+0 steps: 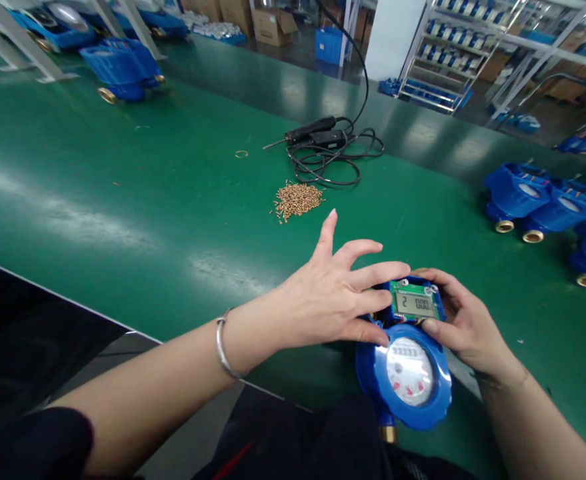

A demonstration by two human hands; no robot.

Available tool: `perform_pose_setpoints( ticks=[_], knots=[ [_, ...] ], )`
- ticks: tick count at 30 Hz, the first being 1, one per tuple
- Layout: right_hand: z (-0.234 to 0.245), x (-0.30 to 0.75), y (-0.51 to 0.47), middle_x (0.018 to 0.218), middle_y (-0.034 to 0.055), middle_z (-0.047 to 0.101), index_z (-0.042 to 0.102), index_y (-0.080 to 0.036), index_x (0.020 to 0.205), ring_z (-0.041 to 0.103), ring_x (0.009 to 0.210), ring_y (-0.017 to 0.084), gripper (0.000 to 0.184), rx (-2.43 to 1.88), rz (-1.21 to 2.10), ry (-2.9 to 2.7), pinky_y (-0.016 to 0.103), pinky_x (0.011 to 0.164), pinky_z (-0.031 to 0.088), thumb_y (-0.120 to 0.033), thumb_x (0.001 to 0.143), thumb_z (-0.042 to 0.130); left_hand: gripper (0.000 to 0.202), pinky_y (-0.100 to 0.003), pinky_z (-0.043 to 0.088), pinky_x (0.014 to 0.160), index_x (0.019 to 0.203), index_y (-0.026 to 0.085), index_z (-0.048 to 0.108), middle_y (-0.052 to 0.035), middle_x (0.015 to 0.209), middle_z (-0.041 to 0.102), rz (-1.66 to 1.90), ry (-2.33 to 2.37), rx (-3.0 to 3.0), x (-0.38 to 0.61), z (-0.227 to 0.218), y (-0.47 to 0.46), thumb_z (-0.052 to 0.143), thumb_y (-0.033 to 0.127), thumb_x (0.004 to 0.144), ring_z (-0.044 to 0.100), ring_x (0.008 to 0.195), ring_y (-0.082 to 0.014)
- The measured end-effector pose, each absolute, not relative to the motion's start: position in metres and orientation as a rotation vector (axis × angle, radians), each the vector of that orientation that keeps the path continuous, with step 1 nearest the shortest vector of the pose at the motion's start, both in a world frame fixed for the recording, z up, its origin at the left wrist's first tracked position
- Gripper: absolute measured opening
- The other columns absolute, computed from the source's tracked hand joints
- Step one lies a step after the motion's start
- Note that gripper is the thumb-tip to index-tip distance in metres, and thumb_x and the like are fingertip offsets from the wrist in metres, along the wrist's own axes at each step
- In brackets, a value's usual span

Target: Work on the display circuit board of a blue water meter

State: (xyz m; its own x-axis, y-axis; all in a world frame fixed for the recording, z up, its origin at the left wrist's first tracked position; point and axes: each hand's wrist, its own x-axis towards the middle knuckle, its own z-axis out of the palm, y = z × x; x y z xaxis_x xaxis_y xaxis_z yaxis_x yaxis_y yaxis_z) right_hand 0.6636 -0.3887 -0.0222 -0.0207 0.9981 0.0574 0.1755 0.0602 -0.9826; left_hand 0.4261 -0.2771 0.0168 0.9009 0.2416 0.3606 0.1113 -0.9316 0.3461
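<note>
A blue water meter (pixel 440 400) with a round dial sits at the bench's near edge. In its upper housing a green circuit board with a small display (pixel 415 304) lies exposed. My right hand (pixel 465 327) wraps round the right side of that housing, thumb at its lower edge and fingers behind. My left hand (pixel 335 293) is spread over the left side, its fingers apart and some fingertips at or just above the housing. Whether they press on it I cannot tell. Beyond my left hand lies a pile of small brass screws (pixel 299 200).
A black electric screwdriver (pixel 310 130) with a coiled cable (pixel 333 175) lies behind the screws, near a thin ring (pixel 241 154). More blue meters stand on the right (pixel 517 193) and far left (pixel 123 67). Across the green bench (pixel 183 180), a rack (pixel 453 53) holds several parts.
</note>
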Motion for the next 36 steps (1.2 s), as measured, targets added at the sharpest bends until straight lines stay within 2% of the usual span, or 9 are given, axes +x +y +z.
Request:
perform_pose_setpoints(
  ticks=[5,11,16,21,26,30,32,33,36],
  knots=[
    [-0.021,0.662,-0.388,0.130,0.0085,0.053,0.050,-0.024,0.124,0.057,0.114,0.020,0.058,-1.290,1.072,-1.382,0.027,0.093,0.052,-0.041,0.076,0.077,0.036,-0.058,-0.015,0.115,0.098,0.034,0.070,-0.0002,0.134,0.057,0.615,0.149,2.647,0.426,0.010,-0.261,0.071,0.059,0.073,0.041,0.129,-0.0287],
    [-0.024,0.664,-0.388,0.129,0.0096,0.051,0.051,-0.023,0.124,0.055,0.116,0.021,0.058,-1.282,1.029,-1.397,0.028,0.097,0.051,-0.038,0.074,0.078,0.033,-0.054,-0.019,0.115,0.097,0.039,0.070,0.0017,0.128,0.060,0.544,0.233,2.613,0.425,0.004,-0.261,0.072,0.060,0.072,0.042,0.127,-0.0264],
    [-0.021,0.666,-0.388,0.128,0.0106,0.052,0.052,-0.023,0.123,0.056,0.115,0.023,0.058,-1.282,1.025,-1.427,0.030,0.095,0.053,-0.036,0.074,0.078,0.032,-0.053,-0.010,0.118,0.095,0.034,0.073,-0.0032,0.128,0.058,0.530,0.091,2.575,0.431,0.012,-0.255,0.073,0.057,0.072,0.041,0.127,-0.0282],
    [-0.013,0.668,-0.388,0.129,0.0083,0.051,0.053,-0.024,0.124,0.055,0.116,0.019,0.055,-1.355,1.017,-1.486,0.022,0.096,0.050,-0.033,0.076,0.077,0.024,-0.055,-0.002,0.119,0.093,0.032,0.073,-0.0043,0.129,0.056,0.466,0.119,2.540,0.431,0.012,-0.255,0.074,0.049,0.075,0.040,0.128,-0.0289],
    [-0.012,0.667,-0.387,0.129,0.0064,0.049,0.051,-0.026,0.125,0.051,0.119,0.018,0.054,-1.369,1.009,-1.549,0.021,0.098,0.047,-0.036,0.077,0.075,0.031,-0.058,0.005,0.118,0.093,0.026,0.069,-0.0068,0.130,0.056,0.514,0.135,2.483,0.427,0.009,-0.261,0.071,0.053,0.077,0.041,0.128,-0.0301],
    [-0.015,0.664,-0.386,0.129,0.0070,0.048,0.046,-0.026,0.127,0.050,0.120,0.021,0.057,-1.365,1.049,-1.527,0.026,0.094,0.049,-0.039,0.078,0.073,0.053,-0.053,0.033,0.110,0.108,0.019,0.057,-0.0153,0.139,0.042,0.509,0.471,2.154,0.433,0.014,-0.274,0.072,0.056,0.073,0.038,0.133,-0.0324],
    [-0.015,0.662,-0.385,0.130,0.0071,0.048,0.045,-0.026,0.127,0.049,0.120,0.022,0.058,-1.353,1.098,-1.493,0.028,0.093,0.050,-0.037,0.078,0.074,0.063,-0.051,0.041,0.102,0.119,0.017,0.049,-0.0197,0.144,0.033,0.434,0.668,1.981,0.438,0.016,-0.281,0.072,0.054,0.073,0.039,0.132,-0.0343],
    [-0.016,0.662,-0.384,0.130,0.0071,0.049,0.045,-0.026,0.126,0.049,0.120,0.022,0.059,-1.338,1.131,-1.471,0.029,0.094,0.050,-0.036,0.077,0.075,0.065,-0.052,0.042,0.100,0.121,0.016,0.048,-0.0200,0.143,0.034,0.383,0.718,1.919,0.441,0.015,-0.283,0.071,0.053,0.073,0.042,0.130,-0.0344],
    [-0.018,0.661,-0.383,0.131,0.0072,0.049,0.044,-0.026,0.127,0.050,0.120,0.023,0.060,-1.279,1.221,-1.401,0.032,0.095,0.049,-0.035,0.076,0.076,0.065,-0.051,0.045,0.094,0.122,0.017,0.048,-0.0152,0.125,0.054,0.266,0.731,1.729,0.448,0.012,-0.286,0.073,0.049,0.072,0.055,0.113,-0.0314]
  ],
)
